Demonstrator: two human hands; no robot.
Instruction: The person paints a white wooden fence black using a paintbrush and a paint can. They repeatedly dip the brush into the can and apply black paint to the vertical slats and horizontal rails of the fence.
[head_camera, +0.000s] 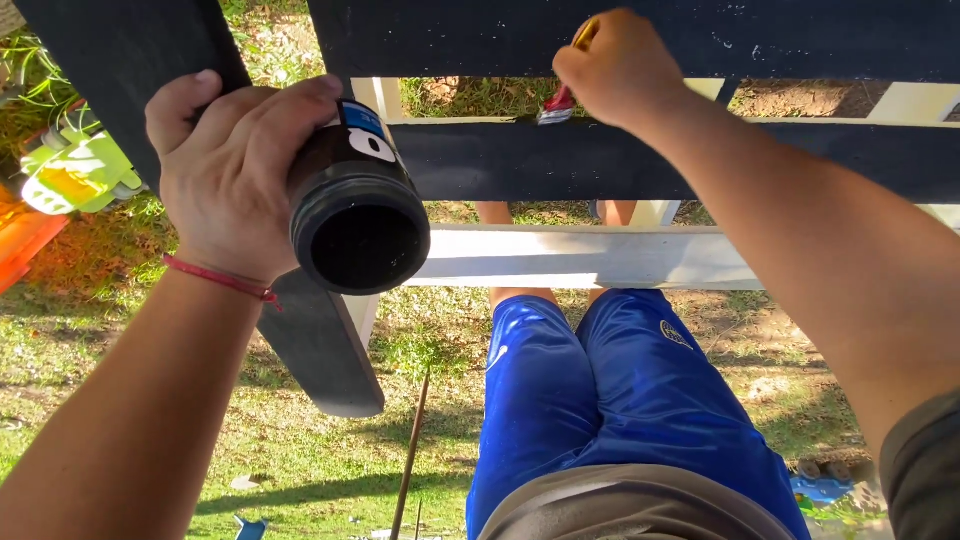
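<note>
My left hand (230, 170) grips a round jar of black paint (358, 210), its open mouth tilted toward me. My right hand (622, 68) holds a small paintbrush (560, 100) with a yellow and red handle. Its bristles touch the top edge of a black-painted slat (620, 160) of a wooden frame. Another black slat (500, 35) runs above it, and an unpainted white slat (590, 258) lies below. A black board (320, 350) angles down on the left, behind the jar.
My legs in blue shorts (600, 400) stand on grass below the frame. Green and orange plastic objects (70, 175) lie at the far left. A thin stick (410, 455) lies in the grass. A blue scrap (820, 490) sits at lower right.
</note>
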